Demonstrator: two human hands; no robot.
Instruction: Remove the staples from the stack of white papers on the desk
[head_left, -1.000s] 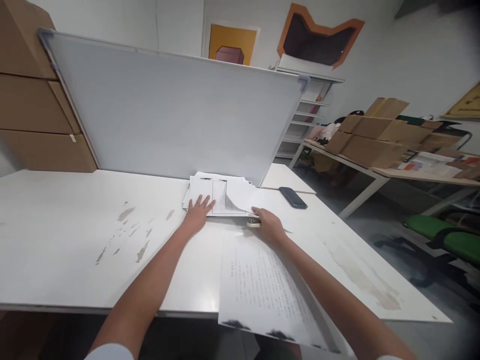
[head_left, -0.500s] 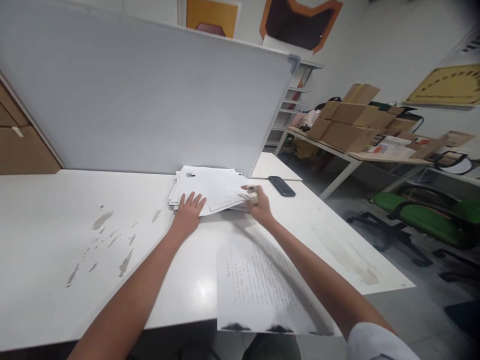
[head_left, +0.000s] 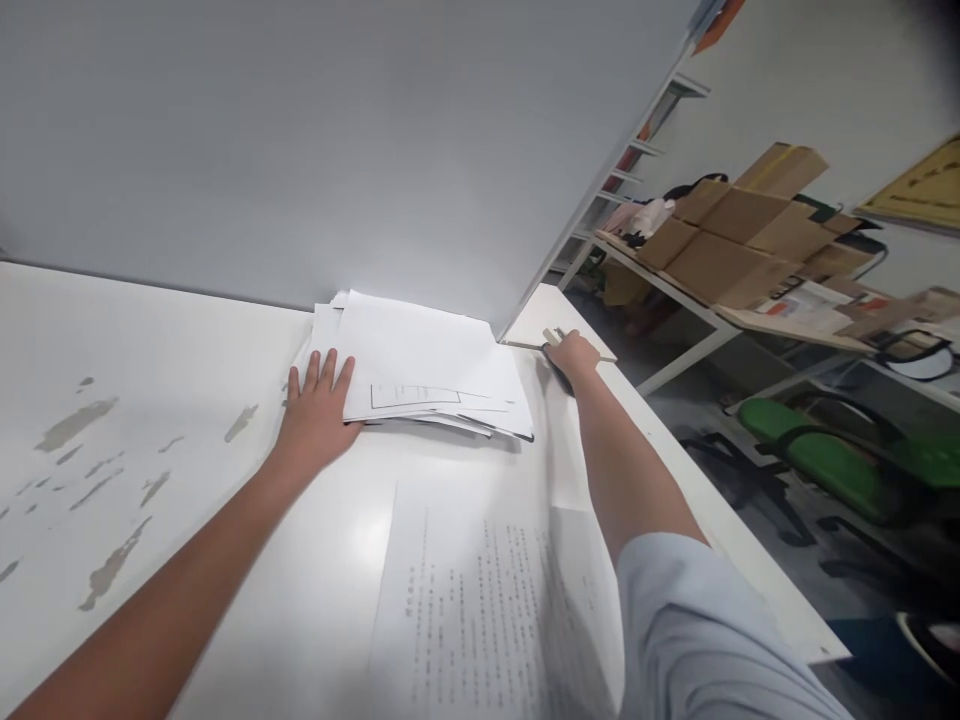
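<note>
At the near left edge of the paper stack (head_left: 427, 375): left hand (head_left: 319, 405), palm down, fingers spread and slack, gripping nothing, fingertips touching the outermost sheets. Stack of loose white sheets, unevenly squared, edges fanned at the near right corner; top sheet blank but for a small outlined box with faint print. Lies on the white table (head_left: 150, 350), hard against the foot of the whiteboard (head_left: 300, 150).

Compared with half a second ago: left hand unmoved on the same edge; right hand (head_left: 574, 352) gone from the stack's right side, now further right, past the board's end, over the dark phone (head_left: 559, 380). Fingers there curled about a small pale object (head_left: 553, 337), only partly visible.

Stack between the two hands: touching the left, apart from the right. Nearer the camera, a printed sheet (head_left: 480, 600), flat on the table, just short of the stack.
</note>
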